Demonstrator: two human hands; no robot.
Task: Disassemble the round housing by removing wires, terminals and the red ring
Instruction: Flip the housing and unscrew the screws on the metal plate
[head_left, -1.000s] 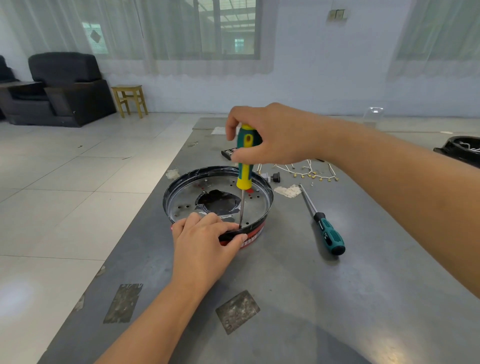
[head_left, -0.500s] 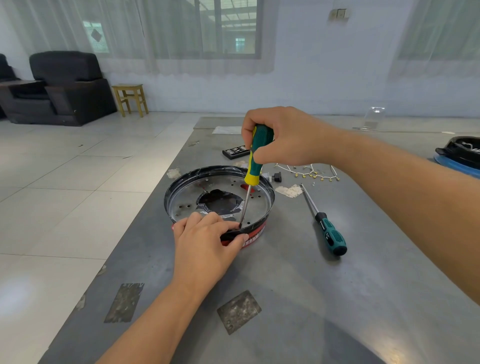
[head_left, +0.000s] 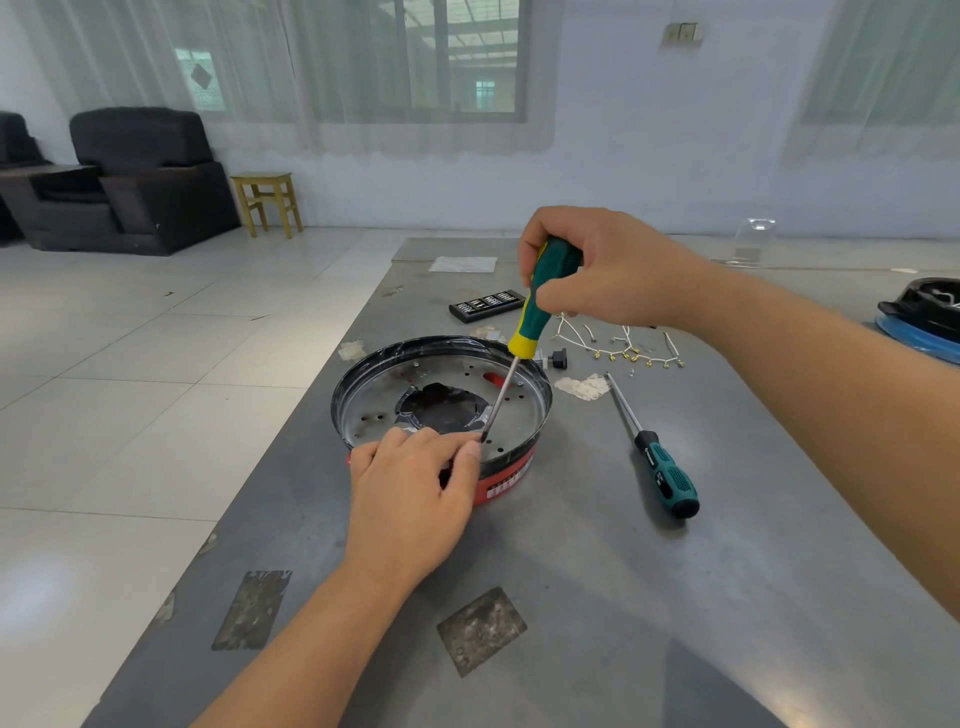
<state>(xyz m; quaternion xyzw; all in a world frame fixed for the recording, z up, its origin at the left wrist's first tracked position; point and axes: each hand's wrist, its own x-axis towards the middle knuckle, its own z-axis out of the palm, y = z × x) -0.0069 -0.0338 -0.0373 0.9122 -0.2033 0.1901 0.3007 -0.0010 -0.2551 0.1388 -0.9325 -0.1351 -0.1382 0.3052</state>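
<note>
Red shows only as a band along the near lower edge of the round housing (head_left: 441, 400), where the red ring (head_left: 506, 480) sits under the black rim at the centre of the frame on the grey desk (head_left: 597, 597). The left hand (head_left: 415, 499) grips that near rim, fingers curled over it, while the right hand (head_left: 602, 270) holds a green-and-yellow screwdriver (head_left: 537, 306) tilted, its tip down just beside the left fingertips (head_left: 470, 449). That closeness is the risk — if the tip slips under pressure, it could jab those fingers or skid across the metal plate. Prying hard could also jerk the housing loose from the left hand's hold. A second screwdriver (head_left: 662, 467) lies right of centre, and removed wires (head_left: 618, 348) lie further up — well apart.
</note>
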